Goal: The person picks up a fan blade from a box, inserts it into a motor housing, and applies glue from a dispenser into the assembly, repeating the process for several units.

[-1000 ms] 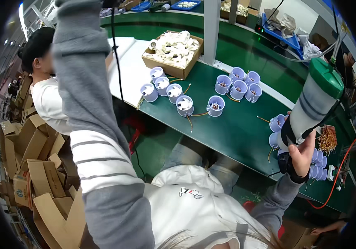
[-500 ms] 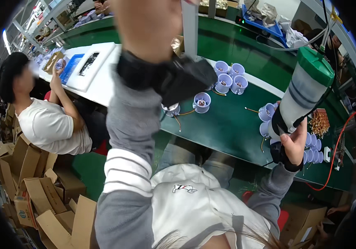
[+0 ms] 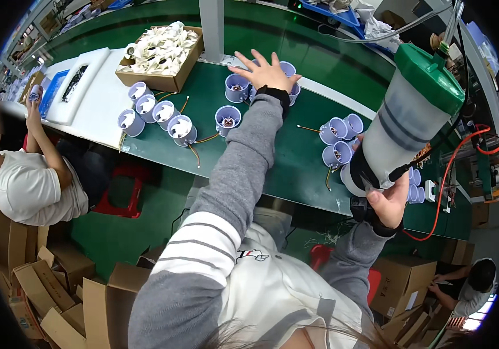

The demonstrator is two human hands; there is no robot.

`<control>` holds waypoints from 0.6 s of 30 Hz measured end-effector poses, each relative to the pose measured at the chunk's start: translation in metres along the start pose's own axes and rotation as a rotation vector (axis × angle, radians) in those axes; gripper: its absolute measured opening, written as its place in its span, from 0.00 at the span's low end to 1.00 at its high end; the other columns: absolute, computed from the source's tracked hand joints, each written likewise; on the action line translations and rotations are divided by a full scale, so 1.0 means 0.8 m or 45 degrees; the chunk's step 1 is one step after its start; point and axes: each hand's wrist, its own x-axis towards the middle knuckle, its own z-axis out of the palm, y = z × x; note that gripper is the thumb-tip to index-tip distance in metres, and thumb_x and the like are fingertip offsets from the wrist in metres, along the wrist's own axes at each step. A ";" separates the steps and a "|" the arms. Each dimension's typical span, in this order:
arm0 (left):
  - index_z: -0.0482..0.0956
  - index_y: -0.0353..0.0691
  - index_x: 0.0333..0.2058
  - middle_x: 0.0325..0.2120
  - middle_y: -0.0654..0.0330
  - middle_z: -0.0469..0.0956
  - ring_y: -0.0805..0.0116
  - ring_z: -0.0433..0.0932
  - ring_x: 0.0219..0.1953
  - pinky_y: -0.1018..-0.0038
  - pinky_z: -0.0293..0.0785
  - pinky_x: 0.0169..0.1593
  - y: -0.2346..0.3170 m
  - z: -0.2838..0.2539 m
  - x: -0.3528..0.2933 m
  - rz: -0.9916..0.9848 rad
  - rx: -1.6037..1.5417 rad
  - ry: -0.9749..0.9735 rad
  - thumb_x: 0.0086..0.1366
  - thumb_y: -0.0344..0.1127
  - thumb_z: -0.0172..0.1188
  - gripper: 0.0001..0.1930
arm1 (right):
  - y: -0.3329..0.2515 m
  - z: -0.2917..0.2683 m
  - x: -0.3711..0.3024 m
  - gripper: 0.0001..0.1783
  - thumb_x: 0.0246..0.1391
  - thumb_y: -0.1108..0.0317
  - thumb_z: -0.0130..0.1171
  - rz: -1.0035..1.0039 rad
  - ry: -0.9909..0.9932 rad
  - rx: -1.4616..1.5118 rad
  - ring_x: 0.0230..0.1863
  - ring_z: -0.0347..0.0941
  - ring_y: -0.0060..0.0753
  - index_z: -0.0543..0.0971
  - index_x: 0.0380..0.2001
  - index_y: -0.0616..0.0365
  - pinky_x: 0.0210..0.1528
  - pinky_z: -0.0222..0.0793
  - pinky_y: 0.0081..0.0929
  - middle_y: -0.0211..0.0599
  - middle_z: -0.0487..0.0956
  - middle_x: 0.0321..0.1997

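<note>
My left hand (image 3: 265, 74) reaches to the back of the green bench, fingers spread, over a cluster of purple cups (image 3: 236, 87); it covers part of them. Whether its palm touches a cup is hidden. Just nearer stands one purple cup (image 3: 228, 119) with wires and parts inside. My right hand (image 3: 390, 203) is closed round the lower end of a dispensing syringe (image 3: 403, 119), a large translucent barrel with a green cap and a tube on top. The barrel is tilted. More purple cups (image 3: 335, 129) stand just left of it, with thin leads trailing out.
Cups holding white pieces (image 3: 165, 113) stand at the left, before a carton of white parts (image 3: 159, 55). A metal post (image 3: 212, 32) rises at the bench's back edge. A red hose (image 3: 448, 180) curves at the right. A co-worker (image 3: 40, 180) sits at the left; cartons (image 3: 57, 285) lie below.
My left hand, earlier raised and blurred close to the camera, is now lower, spread over the rear cups. My right hand still holds the syringe. The view has shifted, revealing the carton of white parts.
</note>
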 end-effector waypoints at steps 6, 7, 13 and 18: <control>0.67 0.64 0.58 0.66 0.52 0.49 0.30 0.43 0.64 0.26 0.28 0.56 0.001 -0.004 -0.015 -0.003 -0.049 -0.260 0.50 0.69 0.55 0.36 | -0.003 0.000 0.004 0.49 0.35 0.69 0.68 0.019 0.060 0.024 0.59 0.61 0.36 0.55 0.61 0.65 0.62 0.53 0.31 0.42 0.64 0.58; 0.68 0.64 0.57 0.66 0.52 0.49 0.30 0.46 0.63 0.26 0.28 0.56 0.007 -0.002 -0.022 0.064 -0.090 -0.266 0.51 0.68 0.55 0.35 | -0.002 0.000 0.006 0.49 0.35 0.69 0.68 0.007 0.064 0.042 0.59 0.61 0.36 0.55 0.61 0.66 0.62 0.53 0.31 0.42 0.64 0.58; 0.75 0.62 0.50 0.64 0.51 0.52 0.36 0.59 0.58 0.26 0.32 0.56 0.036 0.013 -0.053 0.312 -0.168 -0.189 0.55 0.57 0.57 0.23 | 0.000 0.002 0.006 0.50 0.35 0.71 0.67 0.024 0.093 0.040 0.60 0.61 0.36 0.54 0.61 0.66 0.62 0.53 0.31 0.43 0.64 0.59; 0.77 0.59 0.47 0.63 0.49 0.54 0.41 0.65 0.55 0.25 0.39 0.55 0.031 0.010 -0.088 0.490 -0.214 -0.322 0.56 0.50 0.58 0.19 | -0.013 0.007 0.001 0.50 0.34 0.72 0.67 0.036 0.102 -0.047 0.60 0.62 0.36 0.53 0.62 0.66 0.61 0.55 0.32 0.43 0.64 0.59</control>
